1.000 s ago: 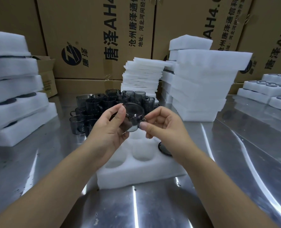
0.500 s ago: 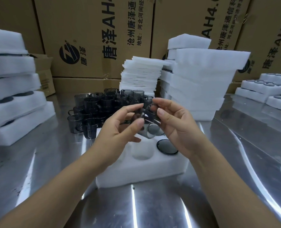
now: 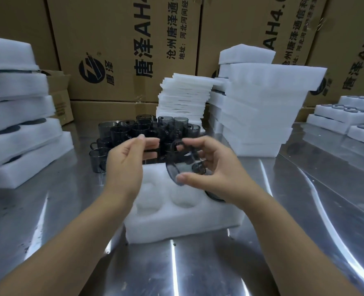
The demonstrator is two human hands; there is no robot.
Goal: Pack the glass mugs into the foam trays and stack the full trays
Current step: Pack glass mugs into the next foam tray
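Note:
My right hand grips a smoky grey glass mug, tilted on its side with the mouth toward me, above the white foam tray on the steel table. My left hand is beside the mug on its left, fingers straight and apart from it, holding nothing. The tray has round pockets; one at its right edge holds a dark mug, mostly hidden by my right wrist. A cluster of several loose grey mugs stands just behind the tray.
Stacked foam trays with mugs sit at the left and far right. Empty foam trays and thin foam sheets are piled behind. Cardboard boxes wall the back.
My left hand has let go of the mug and moved left. The right hand alone now holds it, turned with the mouth facing me and lowered toward the tray.

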